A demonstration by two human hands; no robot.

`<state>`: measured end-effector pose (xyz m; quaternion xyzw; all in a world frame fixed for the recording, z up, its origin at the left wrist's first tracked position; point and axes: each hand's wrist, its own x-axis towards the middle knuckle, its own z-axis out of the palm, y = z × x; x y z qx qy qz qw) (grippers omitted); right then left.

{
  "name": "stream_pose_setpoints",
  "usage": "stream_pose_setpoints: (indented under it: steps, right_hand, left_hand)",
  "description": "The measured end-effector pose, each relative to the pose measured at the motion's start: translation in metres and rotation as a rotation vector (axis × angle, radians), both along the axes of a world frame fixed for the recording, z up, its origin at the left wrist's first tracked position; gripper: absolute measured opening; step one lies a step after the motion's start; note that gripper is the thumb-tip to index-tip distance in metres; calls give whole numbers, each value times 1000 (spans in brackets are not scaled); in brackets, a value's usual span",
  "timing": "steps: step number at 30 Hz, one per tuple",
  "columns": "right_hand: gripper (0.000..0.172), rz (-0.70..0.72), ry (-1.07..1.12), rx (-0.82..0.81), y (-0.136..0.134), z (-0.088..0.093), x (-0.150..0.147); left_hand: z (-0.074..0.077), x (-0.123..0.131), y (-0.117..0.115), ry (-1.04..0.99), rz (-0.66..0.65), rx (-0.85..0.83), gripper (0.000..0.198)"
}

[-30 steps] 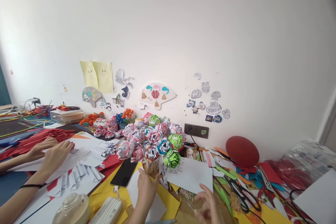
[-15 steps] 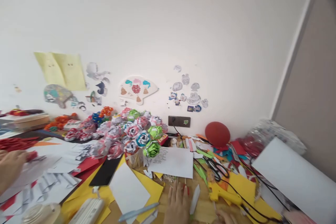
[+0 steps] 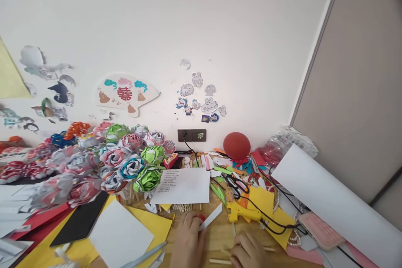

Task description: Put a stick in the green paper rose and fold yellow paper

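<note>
My left hand (image 3: 188,234) is closed at the table's front middle, fingers bent over one end of a white paper strip (image 3: 212,217). A small red piece (image 3: 202,217) shows beside its fingertips. To the right, my right hand (image 3: 247,251) is curled low over the wooden tabletop; what its fingers hold, if anything, is hidden. A thin pale stick (image 3: 234,229) lies just above its fingertips, and another short stick (image 3: 220,261) is to its left. A yellow glue gun (image 3: 245,212) with a black cord lies beyond my right hand.
Folded paper flowers (image 3: 132,167) are heaped at the left. A written sheet (image 3: 185,186), black scissors (image 3: 237,185) and a red balloon (image 3: 236,145) are farther back. A blank white sheet (image 3: 121,234) lies on yellow paper. A pink keyboard (image 3: 320,229) and large white board (image 3: 336,205) occupy the right.
My view has swung right, so another person's hand at the far left is out of sight. The paper strip has turned under my left hand's fingers. More of my right hand shows.
</note>
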<state>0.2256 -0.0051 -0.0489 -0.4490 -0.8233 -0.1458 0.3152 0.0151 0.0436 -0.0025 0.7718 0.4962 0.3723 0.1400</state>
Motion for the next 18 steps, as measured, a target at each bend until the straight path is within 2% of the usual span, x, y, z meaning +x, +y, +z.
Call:
stream_pose_setpoints:
  steps: [2, 5, 8, 10, 14, 16, 18]
  right_hand:
    - [15, -14, 44, -93, 4, 13, -6]
    - [17, -94, 104, -215, 15, 33, -20]
    - [17, -151, 214, -259, 26, 39, -36]
    - [13, -118, 379, -291, 29, 36, -42]
    - [33, 20, 819, -495, 26, 32, -40]
    - [40, 17, 1034, -612, 24, 36, -36]
    - [50, -37, 1202, -655, 23, 42, -31]
  left_hand:
    - [1, -1, 3, -115, 1, -64, 21]
    - [1, -3, 6, -169, -7, -129, 28]
    - [1, -5, 8, -209, -24, -191, 34]
    - [2, -5, 6, -263, -60, -235, 35]
    - [4, -2, -1, -299, -214, -258, 32]
    - [2, 1, -4, -236, -287, -252, 28]
    - [-3, 2, -5, -185, -310, -255, 26]
